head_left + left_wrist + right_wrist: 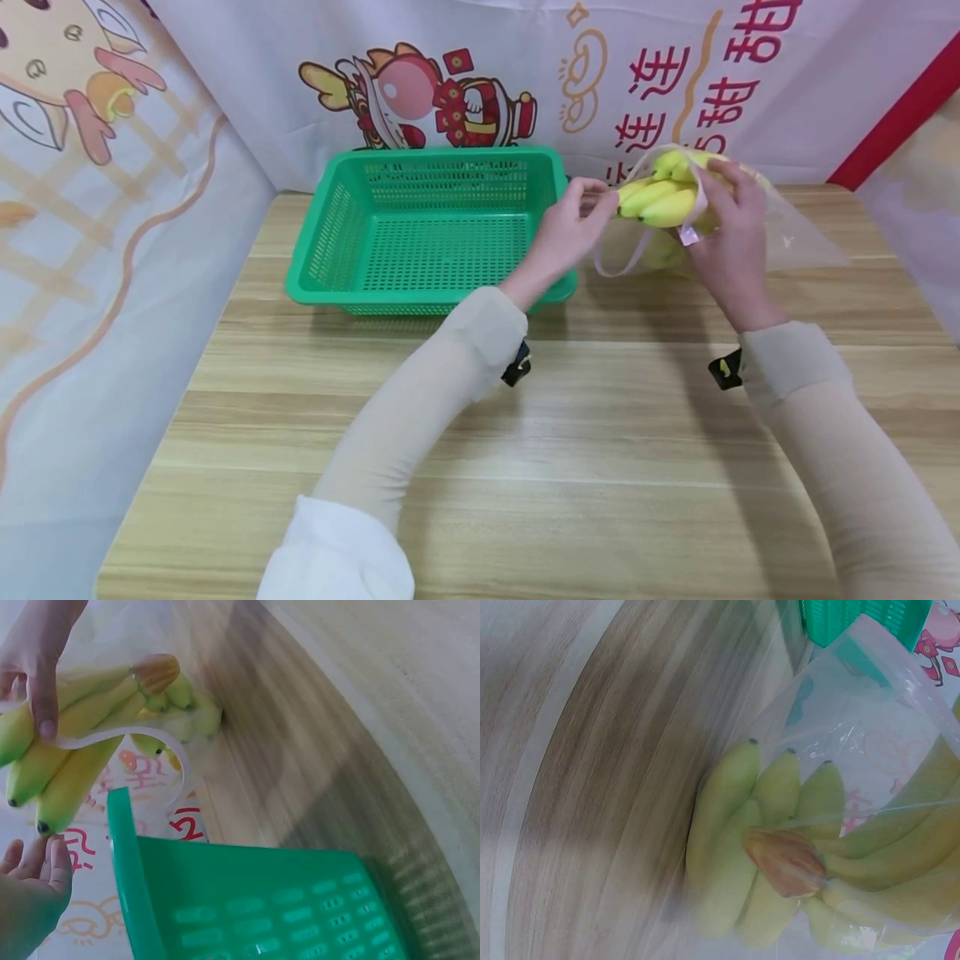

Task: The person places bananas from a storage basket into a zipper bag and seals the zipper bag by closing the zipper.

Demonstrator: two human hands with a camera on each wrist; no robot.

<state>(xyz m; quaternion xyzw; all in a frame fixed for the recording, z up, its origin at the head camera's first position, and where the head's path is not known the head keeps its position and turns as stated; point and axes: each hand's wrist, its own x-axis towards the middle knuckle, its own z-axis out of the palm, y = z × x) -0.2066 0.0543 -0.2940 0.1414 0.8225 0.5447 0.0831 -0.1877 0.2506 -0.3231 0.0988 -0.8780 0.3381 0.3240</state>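
Observation:
A bunch of yellow bananas (660, 202) leans out of the mouth of a clear plastic bag (798, 237) at the back right. My right hand (731, 242) grips the bunch together with the bag's rim, its thumb lying over the fruit in the left wrist view. Under the banana tips is my left hand (562, 233), its loosely bent fingers touching one tip. More bananas (727, 877) with a brown stem end show through the plastic in the right wrist view. The right hand itself is out of that view.
Left of the bag stands a green plastic basket (427, 297) with slotted walls and nothing in it. It rests on a wood-grain table (600, 467). A printed white cloth (247, 75) hangs behind and along the left side.

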